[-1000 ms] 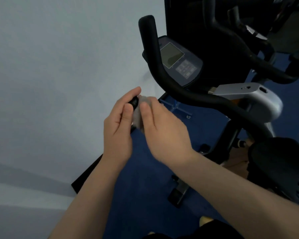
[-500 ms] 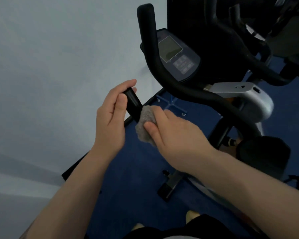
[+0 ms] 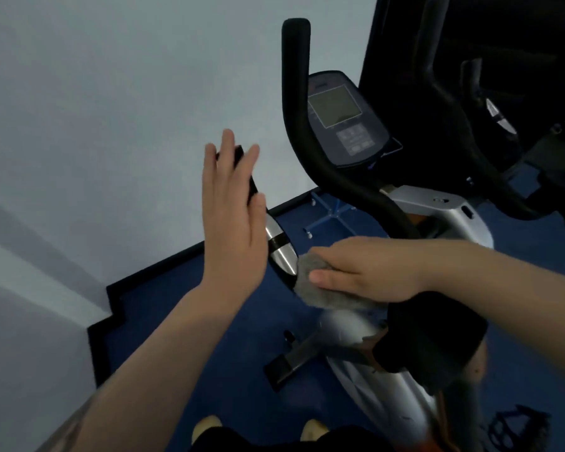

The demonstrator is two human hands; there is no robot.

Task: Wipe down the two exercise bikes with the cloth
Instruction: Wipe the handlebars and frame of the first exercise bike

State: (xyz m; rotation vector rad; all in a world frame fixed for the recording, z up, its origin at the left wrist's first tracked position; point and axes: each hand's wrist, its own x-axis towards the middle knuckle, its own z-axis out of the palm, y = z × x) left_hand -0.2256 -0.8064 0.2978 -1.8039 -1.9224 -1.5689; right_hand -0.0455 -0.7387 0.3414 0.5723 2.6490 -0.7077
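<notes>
The near exercise bike (image 3: 437, 213) has black handlebars, a console (image 3: 343, 119) and a black saddle (image 3: 431, 340). My left hand (image 3: 232, 223) is held up with straight fingers in front of the left handlebar (image 3: 276, 243), whose black tip and silver sensor patch show beside it. Whether the palm touches the bar is unclear. My right hand (image 3: 366, 272) grips a grey cloth (image 3: 317, 282) and presses it on the lower part of that same bar. A second bike (image 3: 490, 102) stands dark at the back right.
A pale wall (image 3: 128, 109) stands close on the left, meeting the blue floor (image 3: 183, 321) at a black skirting. The bike's front foot (image 3: 291, 360) and a pedal (image 3: 516, 425) are low in view. My shoes (image 3: 206, 425) show at the bottom.
My left hand has let go of the handlebar tip and spread its fingers straight. My right hand slid the cloth down the bar towards me.
</notes>
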